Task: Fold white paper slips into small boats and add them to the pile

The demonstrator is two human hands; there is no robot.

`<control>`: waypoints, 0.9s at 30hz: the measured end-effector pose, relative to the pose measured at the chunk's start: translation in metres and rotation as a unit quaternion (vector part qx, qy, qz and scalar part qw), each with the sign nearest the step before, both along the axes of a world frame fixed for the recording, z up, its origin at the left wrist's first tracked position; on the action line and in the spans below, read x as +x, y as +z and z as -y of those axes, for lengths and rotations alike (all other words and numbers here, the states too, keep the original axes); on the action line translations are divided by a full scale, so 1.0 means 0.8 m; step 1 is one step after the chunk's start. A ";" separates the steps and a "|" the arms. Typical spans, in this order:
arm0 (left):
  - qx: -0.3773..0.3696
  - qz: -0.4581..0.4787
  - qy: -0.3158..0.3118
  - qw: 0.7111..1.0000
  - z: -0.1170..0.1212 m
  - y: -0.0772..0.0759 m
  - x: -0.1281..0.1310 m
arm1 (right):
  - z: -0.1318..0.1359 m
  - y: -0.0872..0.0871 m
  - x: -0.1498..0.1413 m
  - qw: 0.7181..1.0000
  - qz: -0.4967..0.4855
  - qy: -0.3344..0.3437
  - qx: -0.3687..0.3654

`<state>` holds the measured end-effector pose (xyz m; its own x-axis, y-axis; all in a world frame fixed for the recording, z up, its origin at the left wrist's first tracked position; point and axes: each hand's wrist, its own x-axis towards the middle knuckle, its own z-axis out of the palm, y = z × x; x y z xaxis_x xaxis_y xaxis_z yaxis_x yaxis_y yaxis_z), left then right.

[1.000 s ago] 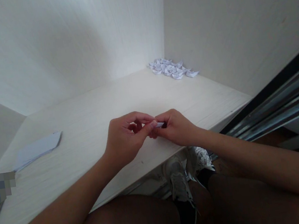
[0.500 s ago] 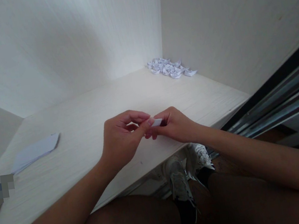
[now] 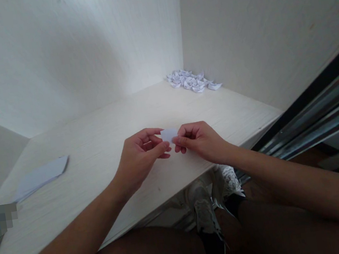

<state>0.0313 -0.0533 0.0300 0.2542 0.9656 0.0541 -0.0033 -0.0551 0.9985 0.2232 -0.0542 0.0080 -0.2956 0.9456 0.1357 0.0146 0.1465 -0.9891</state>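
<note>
A small folded piece of white paper (image 3: 168, 134) is held between my two hands, above the front part of a white board surface (image 3: 101, 136). My left hand (image 3: 143, 152) pinches its left edge between thumb and fingers. From the other side my right hand (image 3: 194, 138) grips the lower right corner, thumb on top. The paper's underside is hidden by the fingers.
Folded white paper boats (image 3: 193, 81) lie heaped in the back right corner, against the walls. A stack of white paper sheets (image 3: 42, 176) rests at the left. Below the front edge are my shoes (image 3: 203, 206). A dark-edged metal frame (image 3: 311, 103) runs along the right.
The paper has been turned so that its flat, squarish face shows, where before only a narrow part was visible. My hands have moved slightly apart.
</note>
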 end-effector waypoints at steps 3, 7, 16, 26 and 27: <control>0.005 -0.024 -0.027 0.999 0.000 0.002 0.000 | 0.000 0.001 0.001 0.999 0.020 0.020 0.028; 0.030 -0.052 -0.044 0.997 0.000 0.003 -0.001 | 0.000 0.002 0.002 0.996 0.047 -0.002 0.078; 0.026 -0.083 -0.063 0.994 -0.002 -0.004 0.000 | -0.004 0.002 0.007 0.990 0.115 0.008 0.080; 0.081 -0.118 -0.080 0.986 0.003 -0.004 -0.002 | -0.006 0.002 0.011 0.997 0.070 -0.013 0.028; 0.100 -0.139 -0.092 0.981 0.003 -0.004 -0.004 | -0.006 0.002 0.012 0.997 0.072 -0.010 0.031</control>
